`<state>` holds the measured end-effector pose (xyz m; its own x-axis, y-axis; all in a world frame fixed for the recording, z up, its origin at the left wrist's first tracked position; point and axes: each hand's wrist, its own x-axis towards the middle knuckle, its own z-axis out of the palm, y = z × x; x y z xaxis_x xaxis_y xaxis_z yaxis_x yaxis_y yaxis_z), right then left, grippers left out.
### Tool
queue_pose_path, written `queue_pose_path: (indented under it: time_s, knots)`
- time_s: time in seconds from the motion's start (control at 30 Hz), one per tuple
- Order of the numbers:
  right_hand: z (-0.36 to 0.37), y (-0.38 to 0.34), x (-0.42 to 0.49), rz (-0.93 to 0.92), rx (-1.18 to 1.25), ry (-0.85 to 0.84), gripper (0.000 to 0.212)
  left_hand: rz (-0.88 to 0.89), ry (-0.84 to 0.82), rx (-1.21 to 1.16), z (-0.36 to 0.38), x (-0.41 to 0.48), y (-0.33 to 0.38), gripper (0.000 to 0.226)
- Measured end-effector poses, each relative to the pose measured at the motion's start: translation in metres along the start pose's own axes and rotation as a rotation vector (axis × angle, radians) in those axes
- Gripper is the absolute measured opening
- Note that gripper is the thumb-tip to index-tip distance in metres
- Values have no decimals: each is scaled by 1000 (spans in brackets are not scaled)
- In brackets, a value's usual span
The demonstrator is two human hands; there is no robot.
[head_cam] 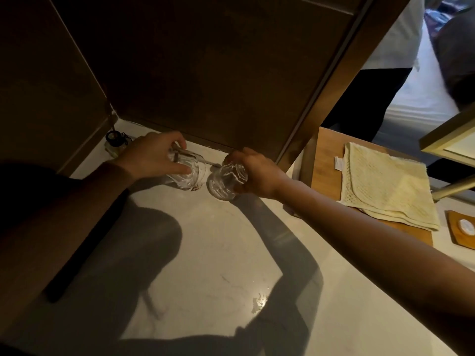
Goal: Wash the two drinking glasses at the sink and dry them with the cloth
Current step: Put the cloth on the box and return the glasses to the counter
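- The left glass and the right glass are clear, thick-walled tumblers with faceted sides. They sit low over the pale table near its back edge, just beside each other. I cannot tell whether their bases touch the table.
- The left hand curls its fingers over the top of the left glass, thumb on the near wall. The glass leans.
- The right hand wraps the right glass from the side, fingers round the wall.
- Handling, as I judge it: rigid, fairly heavy for their size, and brittle — a knock between the two, or against stone, could chip a rim. Once wet they will be slick, so a full wrap round the mid-wall is safer than a fingertip hold at the rim.
- The table looks like polished, faintly veined stone — hard and smooth, with a small glinting puddle in front.
- The cloth is a cream, waffle-textured towel, folded and soft, lying on a wooden board well to the right.
- Dark wooden panels rise behind, and a small black-capped bottle stands in the corner.
- No sink is in view.
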<state>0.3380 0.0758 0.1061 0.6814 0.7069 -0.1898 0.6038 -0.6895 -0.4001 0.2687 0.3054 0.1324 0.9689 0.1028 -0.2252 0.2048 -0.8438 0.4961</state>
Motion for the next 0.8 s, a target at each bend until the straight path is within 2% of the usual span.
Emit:
queue_pose_path:
  time_s: [0.13, 0.33, 0.53, 0.8]
  knots:
    - [2, -9, 3, -5, -30, -27, 78, 112, -33, 319, 1, 11, 12, 56]
    - [15, -13, 6, 10, -74, -22, 86, 241, -98, 610, 17, 24, 19, 56]
    - [21, -14, 6, 24, -25, -7, 89, 262, -125, 678, 23, 33, 18, 56]
    - [25, -11, 6, 44, -40, 0, 81, 254, -132, 735, 26, 40, 19, 55]
